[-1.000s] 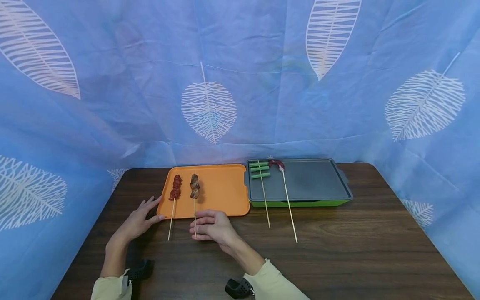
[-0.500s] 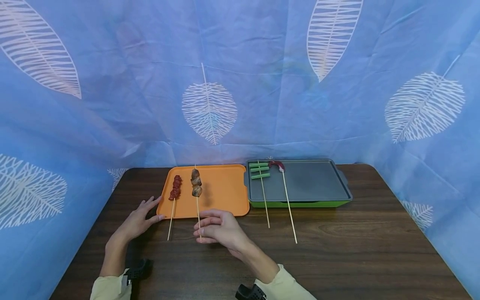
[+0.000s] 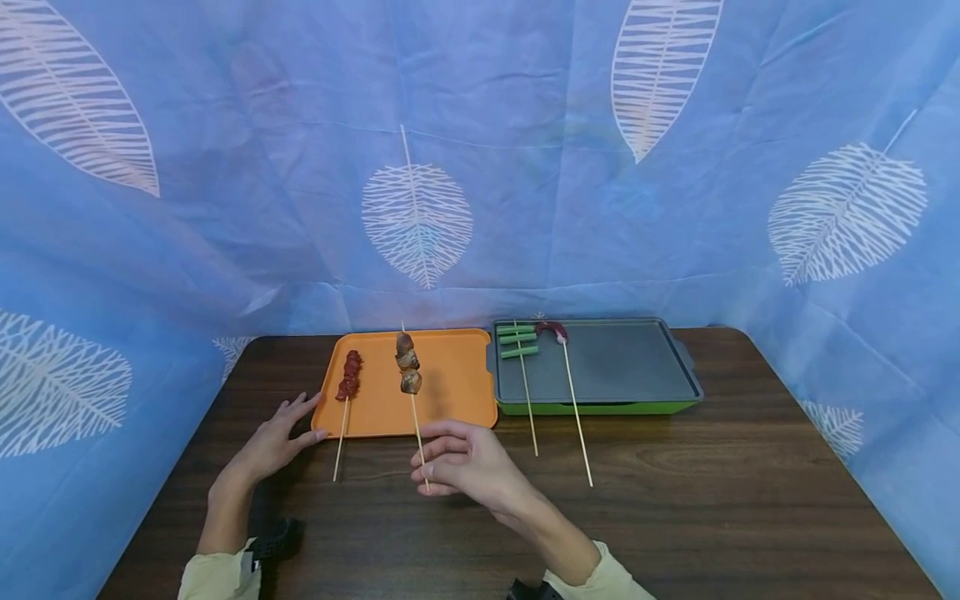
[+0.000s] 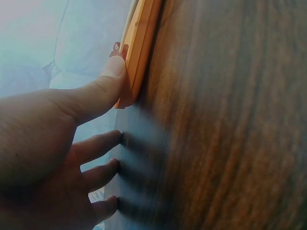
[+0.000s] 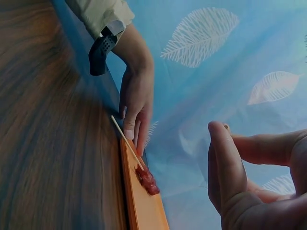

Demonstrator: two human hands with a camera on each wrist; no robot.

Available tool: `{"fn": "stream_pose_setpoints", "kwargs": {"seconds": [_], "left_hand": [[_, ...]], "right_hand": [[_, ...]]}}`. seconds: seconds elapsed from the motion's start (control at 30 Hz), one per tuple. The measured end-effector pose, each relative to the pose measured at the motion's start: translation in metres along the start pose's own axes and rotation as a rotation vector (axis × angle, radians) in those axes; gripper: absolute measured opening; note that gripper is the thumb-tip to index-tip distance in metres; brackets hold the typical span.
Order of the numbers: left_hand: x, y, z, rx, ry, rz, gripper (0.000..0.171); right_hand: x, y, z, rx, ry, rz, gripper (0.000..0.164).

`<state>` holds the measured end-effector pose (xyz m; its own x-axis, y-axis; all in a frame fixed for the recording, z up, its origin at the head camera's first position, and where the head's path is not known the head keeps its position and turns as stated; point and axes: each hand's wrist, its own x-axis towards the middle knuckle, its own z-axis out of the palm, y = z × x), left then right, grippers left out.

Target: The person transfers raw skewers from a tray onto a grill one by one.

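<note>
My right hand (image 3: 472, 462) pinches the stick of a brown meat skewer (image 3: 408, 365) between thumb and fingers. The skewer is raised over the orange tray (image 3: 457, 375), where its shadow falls to the right. With fingers spread, my left hand (image 3: 272, 442) rests at the tray's left front corner, its thumb (image 4: 114, 67) on the rim. A red meat skewer (image 3: 349, 377) lies on the tray's left side, its stick reaching past the front edge. In the right wrist view, thumb and fingertips (image 5: 218, 129) meet, and the brown meat is out of sight.
To the right of the tray stands a green grill with a dark grey plate (image 3: 615, 367). On its left part lie a green vegetable skewer (image 3: 519, 340) and a dark red tentacle-like skewer (image 3: 555, 330), sticks jutting over the front. A blue leaf-print cloth (image 3: 510, 167) hangs behind the table.
My right hand has lifted the brown meat skewer from the tray and moved it to the right and slightly nearer. My left hand stays at the tray's corner.
</note>
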<state>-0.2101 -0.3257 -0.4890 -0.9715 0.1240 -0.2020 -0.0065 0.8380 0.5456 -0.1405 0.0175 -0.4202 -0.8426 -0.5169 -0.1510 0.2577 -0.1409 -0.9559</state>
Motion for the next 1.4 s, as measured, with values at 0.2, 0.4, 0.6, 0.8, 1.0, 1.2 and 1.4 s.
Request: {"fn": "stream_pose_setpoints", "kwargs": {"seconds": [0.2,0.4,0.6,0.8,1.0,1.2,1.4], "left_hand": [[0.0,0.0,0.001,-0.002,0.009,0.035,0.077],[-0.001,0.0,-0.001,0.005,0.015,0.021,0.077],[-0.002,0.002,-0.001,-0.003,0.011,0.017,0.077],[-0.003,0.002,-0.002,-0.006,0.021,0.021,0.076],[-0.003,0.002,-0.002,-0.008,0.028,0.032,0.074],[-0.003,0.002,-0.002,-0.006,0.03,0.009,0.075],[-0.001,0.001,-0.002,-0.01,0.031,0.014,0.075]], "right_hand": [[-0.014,0.0,-0.016,-0.02,-0.016,-0.011,0.047],[-0.021,-0.004,-0.034,-0.038,-0.025,-0.004,0.049],[-0.029,-0.006,-0.051,-0.064,-0.006,0.023,0.05],[-0.038,-0.011,-0.067,-0.112,-0.006,-0.007,0.051],[-0.049,-0.018,-0.086,-0.121,0.003,-0.031,0.053],[-0.056,-0.025,-0.104,-0.118,0.033,-0.035,0.056],[-0.059,-0.027,-0.117,-0.142,0.042,-0.041,0.058]]}}
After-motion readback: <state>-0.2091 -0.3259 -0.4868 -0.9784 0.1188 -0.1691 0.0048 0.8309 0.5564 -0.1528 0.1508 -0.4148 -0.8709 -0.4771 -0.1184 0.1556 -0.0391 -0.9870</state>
